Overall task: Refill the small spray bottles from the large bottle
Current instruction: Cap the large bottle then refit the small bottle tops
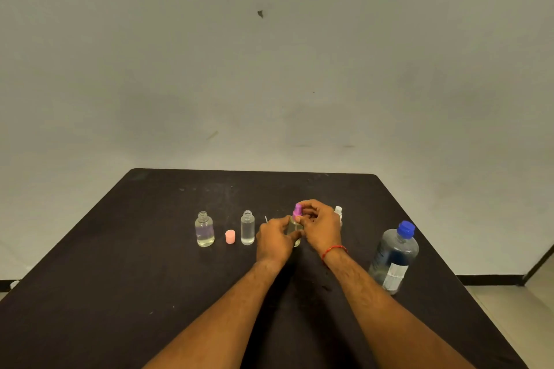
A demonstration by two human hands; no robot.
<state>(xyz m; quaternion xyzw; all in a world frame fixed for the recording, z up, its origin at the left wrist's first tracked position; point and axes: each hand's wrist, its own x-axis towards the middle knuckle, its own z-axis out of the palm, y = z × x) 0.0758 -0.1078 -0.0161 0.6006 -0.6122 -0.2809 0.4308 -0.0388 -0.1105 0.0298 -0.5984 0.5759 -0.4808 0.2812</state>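
Both hands meet over the middle of the dark counter (150,263). The left hand (275,238) is curled round the body of a small bottle (295,229) that stands upright on the counter. The right hand (319,226) pinches the purple spray top (297,210) on its neck with thumb and fingertips. From here I cannot tell whether that top is being screwed on or off.

To the left stand two more small bottles, both with bare necks. One is a round bottle (204,231) with liquid in its lower part, and the other is a slim bottle (247,228) that looks clear nearly to the shoulder. A pink cap (230,236) sits on the counter between them, touching neither. A white spray top (338,213) shows just behind the right hand, partly hidden.

The large bottle (394,257) stands well off to the right, upright, with its blue cap (405,228) on. It looks only partly full.

My guess is the pouring is largely done. The large bottle is capped and both open bottles already hold liquid, so what is left is fitting the tops. If the purple top is going on, that leaves two bottles to close. If it is coming off, this bottle has yet to be filled.
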